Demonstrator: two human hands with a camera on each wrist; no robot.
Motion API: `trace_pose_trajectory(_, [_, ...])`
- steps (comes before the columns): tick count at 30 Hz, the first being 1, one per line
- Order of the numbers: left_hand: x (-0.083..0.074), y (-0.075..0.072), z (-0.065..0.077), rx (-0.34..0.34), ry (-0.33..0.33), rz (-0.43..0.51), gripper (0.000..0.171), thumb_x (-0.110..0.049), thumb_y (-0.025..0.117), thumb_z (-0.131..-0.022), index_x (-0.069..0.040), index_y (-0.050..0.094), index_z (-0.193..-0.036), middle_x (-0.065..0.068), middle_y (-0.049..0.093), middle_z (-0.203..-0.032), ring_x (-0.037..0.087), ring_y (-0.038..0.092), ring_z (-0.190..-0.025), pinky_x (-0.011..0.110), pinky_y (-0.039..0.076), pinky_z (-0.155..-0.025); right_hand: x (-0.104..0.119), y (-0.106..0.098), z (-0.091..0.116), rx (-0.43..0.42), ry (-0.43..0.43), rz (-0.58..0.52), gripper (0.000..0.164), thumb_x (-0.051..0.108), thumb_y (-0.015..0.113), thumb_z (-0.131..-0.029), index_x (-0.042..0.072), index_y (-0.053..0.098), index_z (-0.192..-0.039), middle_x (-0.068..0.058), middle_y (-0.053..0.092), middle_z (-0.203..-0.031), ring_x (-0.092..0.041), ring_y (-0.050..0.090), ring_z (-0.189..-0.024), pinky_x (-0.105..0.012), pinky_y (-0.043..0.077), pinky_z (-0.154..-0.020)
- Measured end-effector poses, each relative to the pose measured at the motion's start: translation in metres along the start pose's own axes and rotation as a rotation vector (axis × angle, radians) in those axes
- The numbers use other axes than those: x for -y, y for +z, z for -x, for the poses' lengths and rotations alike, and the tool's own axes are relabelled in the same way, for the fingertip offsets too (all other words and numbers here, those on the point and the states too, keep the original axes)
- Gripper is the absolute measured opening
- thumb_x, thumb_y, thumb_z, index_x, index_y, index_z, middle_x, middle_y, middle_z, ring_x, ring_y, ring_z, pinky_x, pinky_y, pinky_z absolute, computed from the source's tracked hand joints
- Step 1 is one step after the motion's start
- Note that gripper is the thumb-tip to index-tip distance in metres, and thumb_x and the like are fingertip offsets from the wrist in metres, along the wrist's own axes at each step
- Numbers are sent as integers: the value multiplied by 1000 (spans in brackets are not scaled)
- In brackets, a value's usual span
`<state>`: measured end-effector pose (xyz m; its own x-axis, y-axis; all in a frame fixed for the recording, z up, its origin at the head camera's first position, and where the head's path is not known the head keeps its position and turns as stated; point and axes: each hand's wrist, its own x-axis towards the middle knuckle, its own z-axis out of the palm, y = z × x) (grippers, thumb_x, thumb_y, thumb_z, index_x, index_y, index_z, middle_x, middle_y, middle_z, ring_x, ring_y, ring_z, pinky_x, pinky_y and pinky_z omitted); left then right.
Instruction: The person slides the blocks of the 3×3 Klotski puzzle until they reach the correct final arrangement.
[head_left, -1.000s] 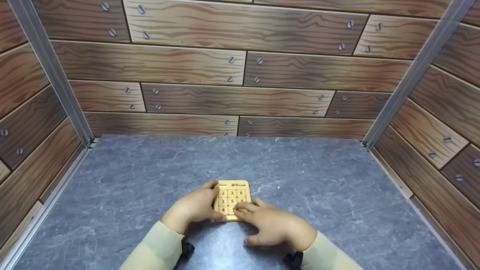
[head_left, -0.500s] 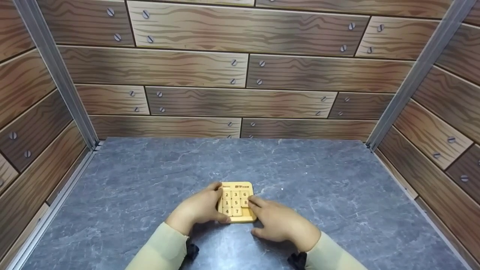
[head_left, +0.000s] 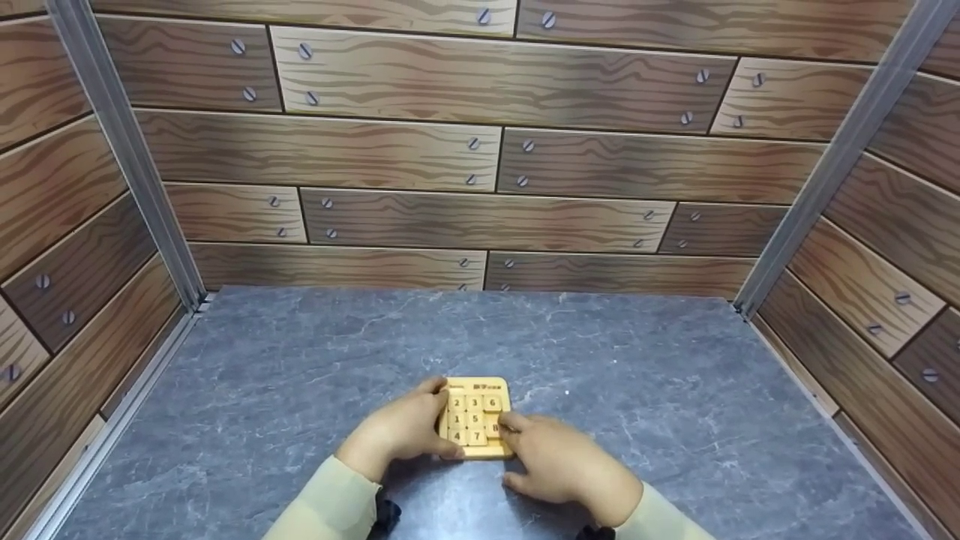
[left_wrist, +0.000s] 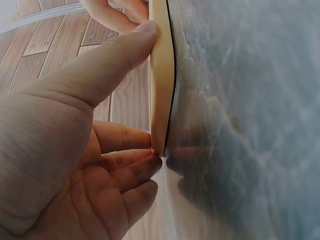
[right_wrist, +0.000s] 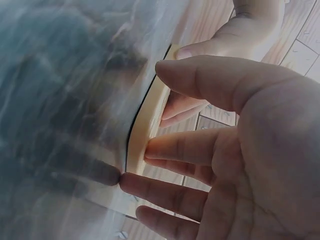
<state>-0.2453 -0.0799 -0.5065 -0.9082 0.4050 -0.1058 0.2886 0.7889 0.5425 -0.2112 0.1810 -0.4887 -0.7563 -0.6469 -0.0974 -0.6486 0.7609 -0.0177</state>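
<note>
A yellow number slide puzzle (head_left: 477,385) lies flat on the table, its numbered tiles facing up. My left hand (head_left: 401,427) grips its left side, the thumb at the near corner and the fingers by the far one; the left wrist view shows the thumb on the puzzle's edge (left_wrist: 161,85). My right hand (head_left: 559,459) is at the right side, its fingertips on the 8 tile (head_left: 494,428) in the right column. That tile sits low, with a gap between it and the 6 tile (head_left: 492,403). In the right wrist view, the fingers are mostly straight near the puzzle's edge (right_wrist: 142,120).
The dark grey marbled table (head_left: 637,360) spreads around the puzzle. Wood-patterned panels (head_left: 405,90) close off the back and both sides, with metal posts (head_left: 825,165) in the corners.
The right fingers have moved from the lower right tiles onto the 8 tile, which has slid toward the near edge, opening a gap below the 6. The left hand keeps its grip.
</note>
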Motion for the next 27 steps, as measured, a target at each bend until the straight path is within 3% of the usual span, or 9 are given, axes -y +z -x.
trace_pose_trajectory(5, [-1, -2, -1, -6, 6, -12, 109, -43, 99, -84, 7, 48, -167, 22, 37, -183, 47, 49, -162, 59, 42, -136, 0, -2, -1, -62, -61, -7, 51, 45, 83, -98, 8, 82, -133, -7, 73, -147, -34, 77, -125, -52, 63, -114])
trace_pose_trajectory(8, [0, -2, -1, -11, 7, -9, 110, -42, 99, -84, 8, 47, -167, 23, 37, -183, 47, 49, -162, 59, 42, -136, -5, -2, -6, -94, -81, -63, 37, 40, 82, -100, 9, 86, -119, -4, 77, -137, -29, 77, -120, -50, 63, -113])
trace_pose_trajectory(10, [1, -2, -2, -9, 8, -7, 110, -42, 99, -84, 8, 47, -167, 23, 37, -183, 47, 48, -163, 59, 42, -136, -10, -2, -9, -101, -80, -126, 34, 38, 81, -102, 9, 86, -118, -4, 78, -134, -27, 77, -121, -49, 63, -114])
trace_pose_trajectory(14, [4, 3, -2, 1, 10, -8, 109, -44, 98, -85, 8, 48, -167, 23, 37, -183, 46, 48, -163, 58, 43, -136, -24, 1, -13, -88, -57, -291, 42, 35, 76, -105, 6, 80, -136, -8, 74, -146, -31, 73, -133, -54, 59, -120])
trace_pose_trajectory(18, [4, 6, -2, -2, 13, -18, 107, -44, 98, -85, 7, 50, -165, 23, 39, -182, 46, 50, -162, 59, 44, -135, -36, 7, -16, -72, -26, -420, 63, 38, 73, -106, 4, 64, -158, -17, 57, -171, -43, 59, -155, -66, 46, -131])
trace_pose_trajectory(22, [4, 6, 0, -2, 9, -24, 106, -44, 99, -85, 8, 51, -165, 24, 40, -181, 46, 50, -162, 59, 45, -135, -43, 15, -18, -29, 6, -469, 77, 46, 71, -107, 8, 50, -170, -18, 41, -182, -48, 47, -164, -71, 37, -135])
trace_pose_trajectory(27, [0, 3, 0, -7, 10, -24, 108, -44, 99, -85, 7, 50, -165, 24, 39, -182, 47, 50, -162, 59, 43, -136, -48, 19, -18, -6, 30, -474, 84, 54, 70, -107, 14, 42, -176, -14, 35, -186, -47, 42, -168, -71, 33, -137])
